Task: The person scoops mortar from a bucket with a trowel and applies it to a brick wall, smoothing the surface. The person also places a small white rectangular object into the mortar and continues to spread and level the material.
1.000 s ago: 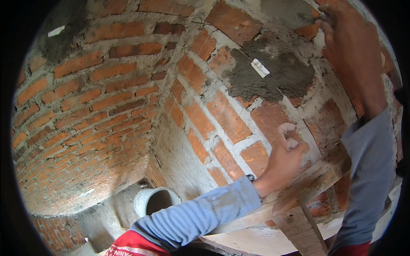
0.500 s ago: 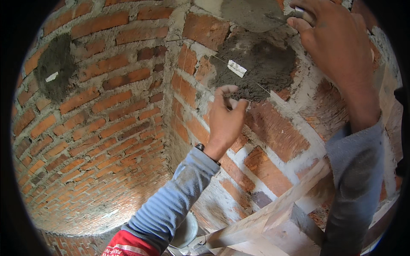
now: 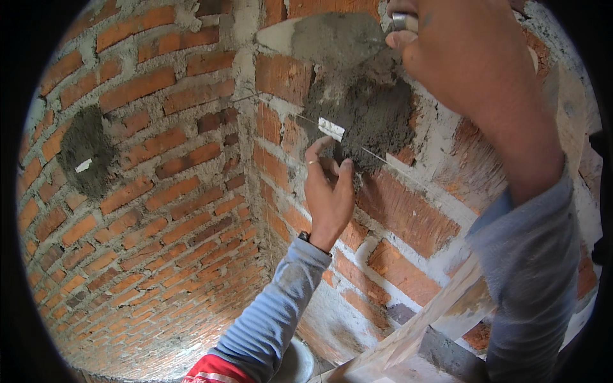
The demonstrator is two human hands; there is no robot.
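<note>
Head view: right hand [image 3: 469,64] wrapped round trowel [image 3: 335,39] handle, blade by upper edge of mortar patch [image 3: 383,108]; left hand [image 3: 330,196] half-curled, nothing seen in grip, just below white chip [image 3: 331,129]. Light strokes seem best, leaving chip, string [image 3: 373,154] undisturbed.

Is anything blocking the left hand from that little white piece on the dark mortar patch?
Nothing visible stands between the left hand and the white piece; the hand is just below it, contact unclear. The trowel in the right hand is higher up.
</note>
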